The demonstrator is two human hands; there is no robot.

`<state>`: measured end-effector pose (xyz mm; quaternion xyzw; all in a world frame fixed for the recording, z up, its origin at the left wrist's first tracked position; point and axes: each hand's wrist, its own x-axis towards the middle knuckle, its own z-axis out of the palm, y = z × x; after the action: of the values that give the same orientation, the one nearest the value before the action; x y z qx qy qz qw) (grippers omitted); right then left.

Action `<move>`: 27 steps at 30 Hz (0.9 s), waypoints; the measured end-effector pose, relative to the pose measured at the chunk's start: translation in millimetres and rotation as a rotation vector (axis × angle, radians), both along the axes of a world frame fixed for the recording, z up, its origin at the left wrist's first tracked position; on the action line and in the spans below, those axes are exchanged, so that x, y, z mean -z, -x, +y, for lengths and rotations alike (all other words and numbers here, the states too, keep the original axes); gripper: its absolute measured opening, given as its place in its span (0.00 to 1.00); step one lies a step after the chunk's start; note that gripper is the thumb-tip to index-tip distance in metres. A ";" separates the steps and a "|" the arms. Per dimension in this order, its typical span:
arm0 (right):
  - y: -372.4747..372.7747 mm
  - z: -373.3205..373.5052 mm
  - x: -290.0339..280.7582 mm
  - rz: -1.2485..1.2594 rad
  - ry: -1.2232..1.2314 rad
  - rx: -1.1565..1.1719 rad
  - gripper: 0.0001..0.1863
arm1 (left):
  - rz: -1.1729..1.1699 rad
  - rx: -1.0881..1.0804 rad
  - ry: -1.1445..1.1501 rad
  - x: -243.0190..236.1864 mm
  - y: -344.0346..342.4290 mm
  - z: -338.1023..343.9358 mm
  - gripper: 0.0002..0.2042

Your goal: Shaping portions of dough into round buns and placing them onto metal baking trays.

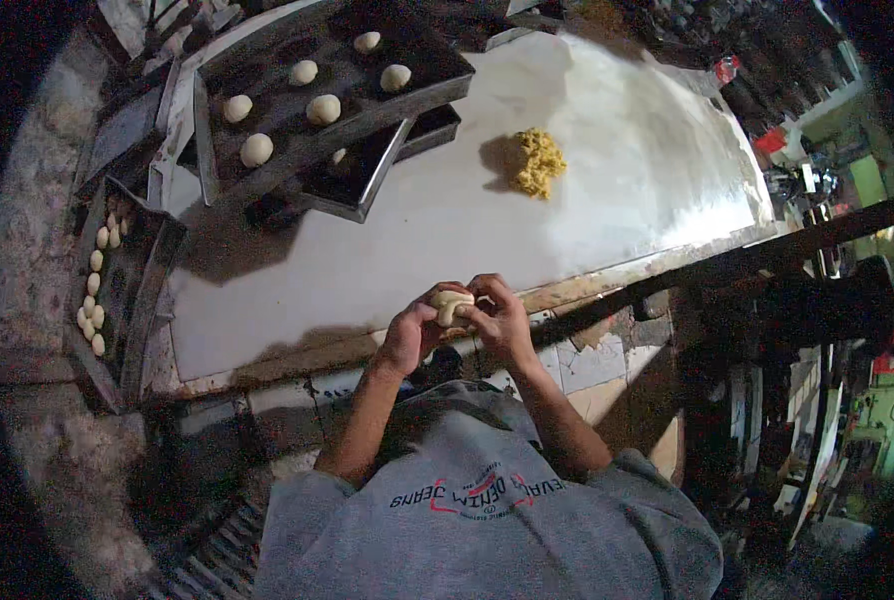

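A small pale piece of dough point(451, 305) is held between my two hands, above the near edge of the white table point(387, 250). My left hand point(410, 333) grips its left side, with the thumb on top. From the right, my right hand point(504, 322) pinches the dough's edge with thumb and fingers. The dough looks folded, with a lobe hanging toward me; its underside is hidden. Farther off on the table sits a crumbly yellow heap of filling point(540, 164).
At the back left, a dark tray point(277, 85) bears several round dough balls, over another metal tray point(367, 185). A tray point(132, 310) at the far left holds several small dough pieces. A dark bar point(727, 265) crosses on the right.
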<state>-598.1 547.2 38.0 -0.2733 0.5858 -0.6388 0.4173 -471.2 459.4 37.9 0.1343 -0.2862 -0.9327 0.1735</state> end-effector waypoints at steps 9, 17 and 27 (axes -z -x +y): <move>-7.8 25.1 32.7 -0.012 -0.028 0.125 0.10 | -0.605 -0.434 0.242 15.5 16.7 52.5 0.20; -17.0 27.0 11.7 -0.165 -0.005 -0.254 0.13 | -0.654 -0.500 0.686 30.3 -19.3 53.3 0.16; -83.5 -8.9 26.4 0.287 -0.059 -0.053 0.06 | -0.331 -0.590 0.462 3.1 -89.6 39.9 0.11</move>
<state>-514.6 538.3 11.6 -0.3647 0.6507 -0.5643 0.3537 -381.7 499.3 34.8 0.3166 -0.4614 -0.7199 0.4106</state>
